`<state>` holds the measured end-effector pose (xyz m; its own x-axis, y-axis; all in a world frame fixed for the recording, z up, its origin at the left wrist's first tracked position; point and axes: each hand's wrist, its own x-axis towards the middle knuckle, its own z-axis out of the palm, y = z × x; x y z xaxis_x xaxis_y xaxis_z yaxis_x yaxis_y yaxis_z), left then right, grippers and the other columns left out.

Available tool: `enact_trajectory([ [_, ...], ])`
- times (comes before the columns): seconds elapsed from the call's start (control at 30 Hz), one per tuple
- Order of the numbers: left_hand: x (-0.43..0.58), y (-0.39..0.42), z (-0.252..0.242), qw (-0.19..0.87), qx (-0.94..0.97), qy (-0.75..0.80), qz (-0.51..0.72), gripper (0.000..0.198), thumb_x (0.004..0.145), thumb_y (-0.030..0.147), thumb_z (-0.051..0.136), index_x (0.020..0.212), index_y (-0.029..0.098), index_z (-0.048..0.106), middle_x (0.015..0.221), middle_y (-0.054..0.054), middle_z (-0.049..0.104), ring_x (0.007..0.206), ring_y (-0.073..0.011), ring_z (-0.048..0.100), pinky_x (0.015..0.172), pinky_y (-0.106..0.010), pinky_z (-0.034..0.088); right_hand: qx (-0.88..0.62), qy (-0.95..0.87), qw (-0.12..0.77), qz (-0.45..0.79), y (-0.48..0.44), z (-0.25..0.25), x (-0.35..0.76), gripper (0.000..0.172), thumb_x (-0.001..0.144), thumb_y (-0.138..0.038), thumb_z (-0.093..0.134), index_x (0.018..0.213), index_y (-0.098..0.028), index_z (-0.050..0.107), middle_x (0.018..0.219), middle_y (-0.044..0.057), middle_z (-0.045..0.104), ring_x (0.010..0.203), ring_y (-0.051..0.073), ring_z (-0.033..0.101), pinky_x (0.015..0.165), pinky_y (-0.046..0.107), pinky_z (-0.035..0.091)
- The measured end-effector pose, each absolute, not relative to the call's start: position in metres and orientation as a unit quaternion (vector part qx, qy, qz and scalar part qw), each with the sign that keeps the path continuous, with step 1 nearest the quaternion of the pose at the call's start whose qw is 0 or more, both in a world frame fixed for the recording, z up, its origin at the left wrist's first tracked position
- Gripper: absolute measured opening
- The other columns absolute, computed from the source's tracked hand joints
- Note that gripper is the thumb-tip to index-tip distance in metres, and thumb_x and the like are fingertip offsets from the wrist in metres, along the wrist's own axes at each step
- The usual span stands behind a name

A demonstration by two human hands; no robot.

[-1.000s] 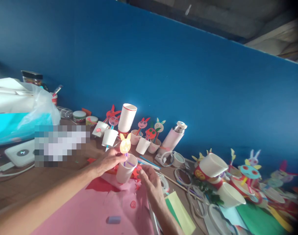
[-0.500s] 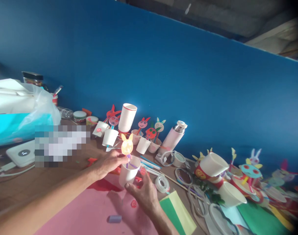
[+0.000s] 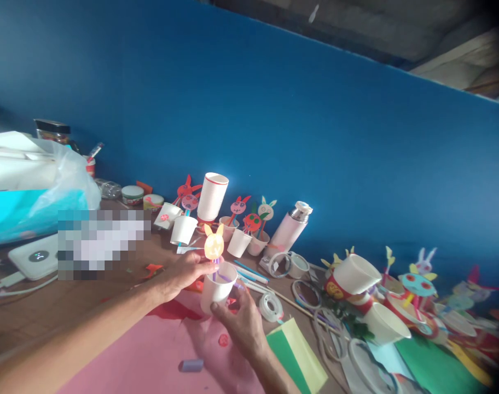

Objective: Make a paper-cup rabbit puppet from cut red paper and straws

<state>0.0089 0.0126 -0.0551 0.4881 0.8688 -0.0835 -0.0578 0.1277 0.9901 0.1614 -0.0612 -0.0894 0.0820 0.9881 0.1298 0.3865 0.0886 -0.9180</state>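
An orange paper rabbit head (image 3: 214, 246) on a purple stick stands over the mouth of a white paper cup (image 3: 217, 287). My left hand (image 3: 184, 276) pinches the stick just under the head, at the cup's rim. On the cup's right side, my right hand (image 3: 241, 317) holds the cup with its thumb at the front; a purple strip runs from inside the cup toward its fingers. Below the hands, a pink sheet (image 3: 151, 355) bears a small red round piece (image 3: 224, 340) and a purple cylinder (image 3: 191, 365).
Behind stand a stack of cups (image 3: 212, 197), several cups with paper animal heads, and a thermos (image 3: 289, 230). To the right lie a tape roll (image 3: 271, 307), green and yellow paper (image 3: 296, 353) and more cups. A power bank (image 3: 34, 257) is left.
The rabbit head and the cup have shifted slightly right. The small red piece that was by my right fingertips no longer shows there, and the purple strip reaches further past the rim.
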Motion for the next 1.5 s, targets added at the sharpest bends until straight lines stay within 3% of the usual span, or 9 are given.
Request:
enact_trajectory([
  [0.23,0.009,0.014,-0.058,0.639,0.571,0.378,0.349,0.023,0.073,0.032,0.061,0.087,0.014,0.066,0.081,-0.006,0.069,0.081,-0.0219,0.06,0.072,-0.031,0.043,-0.59,-0.592,0.432,0.339,-0.06,-0.092,0.163,0.036,0.068,-0.021,0.064,0.103,-0.019,0.059,0.088,0.002,0.068,0.075,0.018,0.061,0.064,0.024,0.047],
  [0.33,0.008,0.016,-0.059,0.657,0.564,0.355,0.353,0.03,0.074,0.035,0.061,0.095,0.014,0.064,0.088,-0.006,0.069,0.087,-0.0228,0.061,0.076,-0.033,0.043,-0.6,-0.579,0.444,0.328,-0.057,-0.097,0.166,0.038,0.069,-0.026,0.065,0.106,-0.018,0.057,0.093,0.004,0.067,0.077,0.02,0.061,0.067,0.026,0.047],
  [0.5,0.006,0.022,-0.06,0.65,0.482,0.375,0.453,0.033,0.075,0.04,0.058,0.096,0.015,0.062,0.102,-0.008,0.065,0.098,-0.0256,0.058,0.075,-0.035,0.045,-0.58,-0.56,0.492,0.33,-0.05,-0.104,0.177,0.036,0.075,-0.033,0.061,0.105,-0.013,0.055,0.096,0.009,0.067,0.078,0.021,0.062,0.066,0.028,0.048],
  [0.83,0.009,0.025,-0.068,0.594,0.505,0.431,0.455,0.028,0.069,0.042,0.062,0.079,0.016,0.064,0.08,-0.003,0.064,0.084,-0.0215,0.059,0.067,-0.03,0.047,-0.597,-0.542,0.499,0.317,-0.05,-0.104,0.173,0.037,0.072,-0.028,0.061,0.105,-0.012,0.056,0.097,0.01,0.067,0.081,0.023,0.064,0.068,0.03,0.049],
  [1.03,0.004,0.017,-0.059,0.402,0.645,0.425,0.492,0.024,0.076,0.038,0.053,0.07,0.017,0.062,0.073,-0.002,0.064,0.078,-0.0187,0.059,0.073,-0.028,0.045,-0.613,-0.537,0.487,0.313,-0.051,-0.1,0.172,0.043,0.071,-0.026,0.06,0.111,-0.013,0.055,0.099,0.01,0.067,0.082,0.023,0.065,0.067,0.029,0.05],
  [1.13,0.006,0.003,-0.052,0.303,0.718,0.395,0.487,0.021,0.082,0.032,0.047,0.073,0.017,0.059,0.071,-0.001,0.061,0.07,-0.0148,0.056,0.066,-0.024,0.045,-0.618,-0.537,0.482,0.312,-0.05,-0.101,0.171,0.045,0.072,-0.026,0.06,0.114,-0.013,0.052,0.098,0.009,0.068,0.081,0.022,0.065,0.066,0.028,0.05],
  [1.2,0.01,-0.007,-0.05,0.272,0.759,0.346,0.479,0.018,0.084,0.027,0.045,0.079,0.018,0.059,0.077,-0.002,0.063,0.072,-0.0137,0.057,0.066,-0.023,0.046,-0.626,-0.543,0.474,0.296,-0.051,-0.104,0.17,0.044,0.072,-0.026,0.06,0.113,-0.014,0.052,0.092,0.007,0.068,0.074,0.02,0.065,0.064,0.026,0.05],
  [1.37,0.021,-0.016,-0.057,0.103,0.836,0.235,0.485,0.017,0.081,0.014,0.049,0.092,0.019,0.061,0.099,-0.007,0.062,0.097,-0.0191,0.054,0.087,-0.035,0.043,-0.633,-0.579,0.46,0.232,-0.055,-0.112,0.166,0.046,0.072,-0.036,0.063,0.114,-0.022,0.05,0.083,0.001,0.068,0.064,0.017,0.063,0.059,0.025,0.05],
  [1.5,0.023,-0.018,-0.06,0.035,0.867,0.278,0.413,0.021,0.08,0.016,0.051,0.097,0.023,0.061,0.106,-0.005,0.06,0.089,-0.0193,0.054,0.081,-0.037,0.044,-0.613,-0.613,0.458,0.198,-0.058,-0.111,0.164,0.037,0.074,-0.032,0.063,0.108,-0.021,0.053,0.083,0.001,0.069,0.062,0.015,0.063,0.061,0.023,0.05],
])
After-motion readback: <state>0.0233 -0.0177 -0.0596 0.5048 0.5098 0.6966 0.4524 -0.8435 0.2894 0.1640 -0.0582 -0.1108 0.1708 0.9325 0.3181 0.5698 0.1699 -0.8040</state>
